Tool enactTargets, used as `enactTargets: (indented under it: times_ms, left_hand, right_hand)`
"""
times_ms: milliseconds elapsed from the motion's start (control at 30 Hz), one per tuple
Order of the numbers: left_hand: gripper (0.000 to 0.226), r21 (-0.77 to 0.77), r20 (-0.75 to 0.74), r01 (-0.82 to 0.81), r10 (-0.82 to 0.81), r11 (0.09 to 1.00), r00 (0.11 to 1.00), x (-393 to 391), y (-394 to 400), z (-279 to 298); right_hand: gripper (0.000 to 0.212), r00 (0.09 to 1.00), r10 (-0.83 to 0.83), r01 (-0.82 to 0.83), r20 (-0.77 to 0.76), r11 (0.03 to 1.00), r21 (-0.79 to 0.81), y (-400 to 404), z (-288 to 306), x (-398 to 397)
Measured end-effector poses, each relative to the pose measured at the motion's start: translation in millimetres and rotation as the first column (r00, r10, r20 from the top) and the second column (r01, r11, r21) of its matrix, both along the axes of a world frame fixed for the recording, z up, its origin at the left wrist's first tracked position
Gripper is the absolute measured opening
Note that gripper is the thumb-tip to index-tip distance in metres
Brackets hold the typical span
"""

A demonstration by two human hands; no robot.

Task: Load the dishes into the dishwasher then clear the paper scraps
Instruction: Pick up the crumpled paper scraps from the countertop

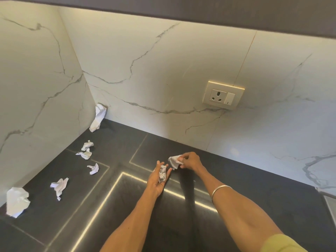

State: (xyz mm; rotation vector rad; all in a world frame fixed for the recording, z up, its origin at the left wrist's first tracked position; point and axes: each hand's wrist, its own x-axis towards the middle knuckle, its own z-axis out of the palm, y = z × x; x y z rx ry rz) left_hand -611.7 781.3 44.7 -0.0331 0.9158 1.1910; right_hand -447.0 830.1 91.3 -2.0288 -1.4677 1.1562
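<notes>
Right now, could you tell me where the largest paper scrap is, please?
In the head view, the largest paper scrap lies at the far left on the dark countertop, beside the marble side wall.

1. I read the scene as evenly bright; the strongest light falls from a strip beneath the upper cabinet point(200, 13) onto the marble backsplash point(163, 70).
2. The dark countertop point(245, 179) is glossy; I see thin bright reflected lines across it, strongest near the centre.
3. I see a long soft shadow on the countertop beneath the right forearm point(227, 202).
4. The wall socket point(223, 95) shows a bright top edge and casts a short shadow below.
5. Straight edges bow toward the frame borders: wide-angle distortion.
6. Focus is acceptable at centre; I note slight softness and compression smear at the corners.
</notes>
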Motion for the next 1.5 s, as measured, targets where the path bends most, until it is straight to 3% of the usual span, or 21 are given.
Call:
enactTargets:
  times_ms: [133, 300, 400, 633, 733, 967, 1100, 1333, 1433, 1500]
  left_hand:
    - [0.046, -0.029, -0.008, -0.044, 0.044, 0.999, 0.999, -6, -18, 1]
    - [0.053, -0.029, 0.034, -0.016, 0.017, 0.999, 0.999, -22, -48, 5]
    - [0.053, -0.061, 0.07, -0.035, 0.039, 0.998, 0.997, -33, -67, 7]
    - [0.036, -0.134, 0.196, -0.12, 0.145, 0.984, 0.97, -66, -112, 14]
    - [0.023, -0.167, 0.164, -0.079, 0.107, 0.983, 0.981, -79, -127, 15]
    - [0.025, -0.182, 0.151, -0.159, 0.187, 0.97, 0.971, -109, -167, 7]
    - [0.026, -0.209, 0.059, -0.17, 0.186, 0.963, 0.981, -131, -178, 6]
    - [0.029, -0.216, -0.215, -0.325, 0.279, 0.921, 0.936, -193, -195, 20]
    - [0.031, -0.207, -0.242, -0.43, 0.38, 0.879, 0.893, -223, -202, 19]
    - [0.034, -0.197, -0.223, -0.471, 0.428, 0.86, 0.876, -242, -207, 18]
  right_hand:
    - [0.041, 0.991, 0.109, -0.106, -0.074, 0.994, 0.034, -15, 19, -10]
    - [0.049, 0.902, 0.429, -0.426, 0.04, 0.902, -0.07, -33, 32, -42]
    - [0.055, 0.848, 0.519, -0.511, 0.11, 0.855, -0.091, -53, 25, -71]
    - [0.042, 0.785, 0.587, -0.598, 0.197, 0.801, -0.003, -102, 9, -123]
    - [0.045, 0.702, 0.653, -0.674, 0.282, 0.738, -0.032, -108, 8, -136]
    - [0.033, 0.551, 0.743, -0.794, 0.38, 0.607, -0.037, -141, 5, -182]
    - [0.032, 0.451, 0.793, -0.845, 0.41, 0.527, -0.09, -153, 7, -207]
    - [0.021, 0.546, 0.818, -0.838, 0.182, 0.538, 0.097, -176, 7, -260]
    - [0.03, 0.601, 0.798, -0.783, -0.035, 0.597, 0.175, -181, 9, -284]
    - [0.024, 0.63, 0.767, -0.744, -0.122, 0.641, 0.187, -181, 9, -299]
